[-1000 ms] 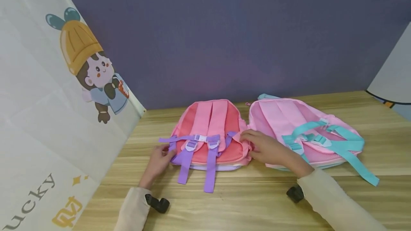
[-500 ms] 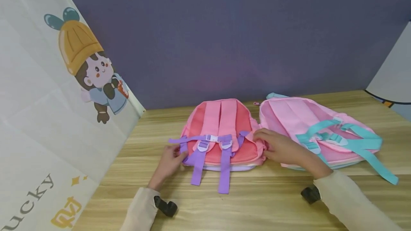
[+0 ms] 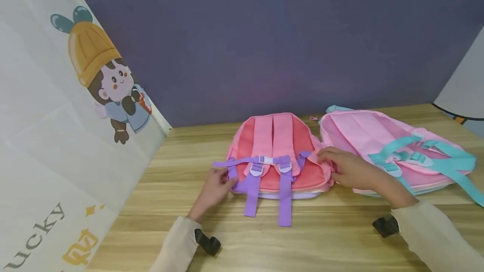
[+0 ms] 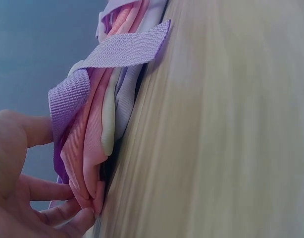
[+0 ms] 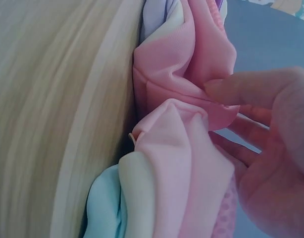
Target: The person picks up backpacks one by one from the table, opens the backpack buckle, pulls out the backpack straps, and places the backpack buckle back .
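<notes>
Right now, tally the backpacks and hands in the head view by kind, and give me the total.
Backpacks: 2, the purple-strapped backpack and the turquoise-strapped backpack
Hands: 2, the left hand and the right hand
Total: 4

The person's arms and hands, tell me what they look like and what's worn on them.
Both arms wear plain, long cream sleeves. A small, black, knobby wrist camera sits at the left cuff, with a matching black device at the right. The left hand and right hand are bare; no gloves or cables show.
</notes>
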Available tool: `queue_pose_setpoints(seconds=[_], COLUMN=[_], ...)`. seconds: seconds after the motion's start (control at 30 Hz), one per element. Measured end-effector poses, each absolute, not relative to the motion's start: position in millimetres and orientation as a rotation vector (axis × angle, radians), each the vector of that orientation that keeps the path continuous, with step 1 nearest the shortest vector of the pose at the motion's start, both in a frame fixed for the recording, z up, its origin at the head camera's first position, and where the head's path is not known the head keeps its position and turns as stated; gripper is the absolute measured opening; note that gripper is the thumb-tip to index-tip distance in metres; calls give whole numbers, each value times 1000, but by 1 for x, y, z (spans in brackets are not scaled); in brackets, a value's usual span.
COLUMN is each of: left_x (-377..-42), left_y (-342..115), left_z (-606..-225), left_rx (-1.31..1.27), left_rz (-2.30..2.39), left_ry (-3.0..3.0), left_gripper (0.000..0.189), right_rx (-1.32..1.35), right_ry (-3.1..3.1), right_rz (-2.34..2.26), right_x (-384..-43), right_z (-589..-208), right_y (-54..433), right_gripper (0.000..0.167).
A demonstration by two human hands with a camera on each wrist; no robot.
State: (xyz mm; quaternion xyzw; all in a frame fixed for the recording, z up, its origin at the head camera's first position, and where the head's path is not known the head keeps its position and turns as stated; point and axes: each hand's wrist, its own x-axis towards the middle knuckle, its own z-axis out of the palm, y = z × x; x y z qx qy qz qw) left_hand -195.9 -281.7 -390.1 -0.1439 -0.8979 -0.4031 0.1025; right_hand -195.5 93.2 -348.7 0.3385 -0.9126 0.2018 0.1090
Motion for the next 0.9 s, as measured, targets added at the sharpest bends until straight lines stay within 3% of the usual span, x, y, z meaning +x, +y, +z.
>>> queue_pose_setpoints(seconds=[0.2, 0.77, 0.9], left_x=[-197, -194, -195], left_y=[-266, -235, -235], left_z=[-392, -394, -391], left_rx=[-497, -609, -591], left_rz=[-1244, -1319, -1316], left_ry=[-2631, -2653, -2661], left_gripper=[18, 49, 40], right_rx=[906, 727, 734], right_ry=[-2723, -2863, -2836], right_rz=[585, 570, 551], right_x=[-193, -191, -192], right_z=[-348, -342, -338], right_y=[108, 134, 135], right_gripper=[39, 36, 34])
